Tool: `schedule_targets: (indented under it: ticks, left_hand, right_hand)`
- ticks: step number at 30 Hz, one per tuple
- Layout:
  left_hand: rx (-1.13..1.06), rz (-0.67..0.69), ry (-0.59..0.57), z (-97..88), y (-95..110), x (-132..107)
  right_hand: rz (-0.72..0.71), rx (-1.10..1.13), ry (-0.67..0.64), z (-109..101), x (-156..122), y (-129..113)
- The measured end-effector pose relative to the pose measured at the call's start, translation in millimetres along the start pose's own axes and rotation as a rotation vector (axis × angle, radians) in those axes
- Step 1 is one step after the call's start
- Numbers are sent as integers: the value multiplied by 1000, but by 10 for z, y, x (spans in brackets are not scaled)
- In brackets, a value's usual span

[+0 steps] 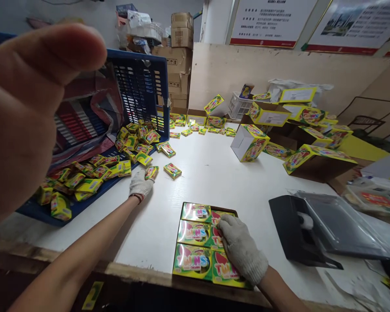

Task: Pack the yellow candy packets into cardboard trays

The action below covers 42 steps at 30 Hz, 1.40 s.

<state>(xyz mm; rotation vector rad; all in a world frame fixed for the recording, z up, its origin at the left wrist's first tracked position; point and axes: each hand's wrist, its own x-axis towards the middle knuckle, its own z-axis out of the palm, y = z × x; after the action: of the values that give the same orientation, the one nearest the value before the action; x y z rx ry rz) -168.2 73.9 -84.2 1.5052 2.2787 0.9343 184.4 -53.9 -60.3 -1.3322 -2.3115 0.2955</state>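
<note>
My left hand, in a white knit glove, reaches far out over the white table. Its fingers close on a small yellow-green packet at the edge of a spilled heap. My gloved right hand lies flat, fingers stretched, on packets marked TWINS that are laid in rows in a low brown box at the table's near edge. Another loose packet lies just right of my left hand.
A blue crate lies tipped on its side, spilling packets. A bare hand looms blurred against the lens at left. Yellow display boxes crowd the back right. A black tape dispenser sits right. Cartons are stacked behind.
</note>
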Motion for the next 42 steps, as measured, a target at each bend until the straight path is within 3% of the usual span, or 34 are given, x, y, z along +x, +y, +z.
schedule_targets:
  ticks: [2, 4, 7, 10, 12, 16, 18, 21, 23, 25, 29, 33, 35, 37, 39, 42]
  left_hand:
    - [-105, 74, -29, 40, 114, -211]
    - [-235, 232, -67, 61, 274, -507]
    - [-436, 677, -72, 32, 572, -992]
    - [-453, 1104, -42, -18, 880, -1328]
    - [-448, 1203, -34, -25, 1042, -1439]
    - [-459, 985, 13, 33, 1192, -1536]
    - [-460, 933, -33, 72, 1188, -1564]
    - [-405, 894, -77, 103, 1120, -1569]
    - [-291, 855, -109, 103, 1066, -1552]
    - [-135, 855, -207, 96, 1030, -1539]
    - [90, 866, -380, 79, 1026, -1559]
    - [134, 875, -396, 56, 1076, -1568]
    - [138, 889, -400, 50, 1119, -1553]
    - [132, 878, -399, 59, 1167, -1536]
    - [126, 847, -388, 85, 1202, -1526]
    - [73, 808, -361, 140, 1202, -1520]
  right_hand:
    - [33, 100, 19, -9, 5, 14]
    - [157, 276, 105, -66, 49, 20]
    - [398, 569, 259, -232, 197, -34]
    - [480, 782, 191, -422, 376, -147]
    - [498, 907, 130, -496, 456, -216]
    - [463, 1226, 164, -498, 468, -268]
    - [450, 1241, 198, -504, 434, -232]
    - [499, 1116, 246, -559, 382, -88]
    - [541, 993, 209, -573, 347, 45]
    - [561, 829, 167, -537, 301, 173]
    - [505, 538, 206, -453, 184, 305]
    - [463, 548, -74, -558, 101, 294]
    - [497, 575, -142, -594, 88, 296]
    - [552, 632, -54, -550, 94, 326]
    - [592, 655, 115, -428, 120, 375]
    - [595, 524, 263, -190, 184, 436]
